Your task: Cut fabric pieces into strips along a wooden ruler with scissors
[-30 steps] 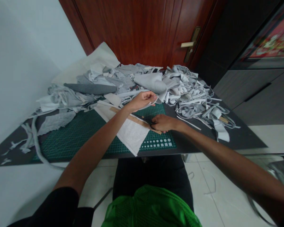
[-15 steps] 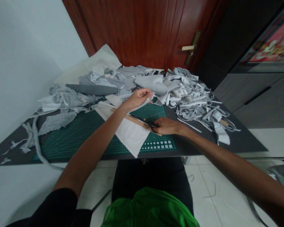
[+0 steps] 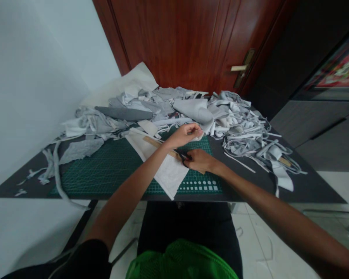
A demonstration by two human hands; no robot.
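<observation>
My left hand (image 3: 186, 134) is closed in a pinch on a small piece of white fabric (image 3: 199, 137) showing at its fingertips, raised above the cutting mat. Black scissors (image 3: 186, 156) are gripped in my right hand (image 3: 202, 160), just below and to the right of the left hand. Their blades point left along a wooden ruler (image 3: 151, 142), partly behind my left wrist. Beneath the ruler lies a flat white fabric piece (image 3: 170, 174), one corner toward me. It rests on the green cutting mat (image 3: 104, 166). Whether the pinched piece joins the flat fabric is hidden.
Grey and white fabric scraps (image 3: 125, 101) heap along the back of the dark table (image 3: 317, 190). A tangle of fabric strips (image 3: 241, 124) lies at the right. A long grey strip (image 3: 58, 174) hangs over the front left edge. A wooden door (image 3: 174, 46) stands behind.
My left hand has moved right and nearer to me with the white fabric. The scissors have shifted slightly left along the ruler. The whole view has also shifted a little.
</observation>
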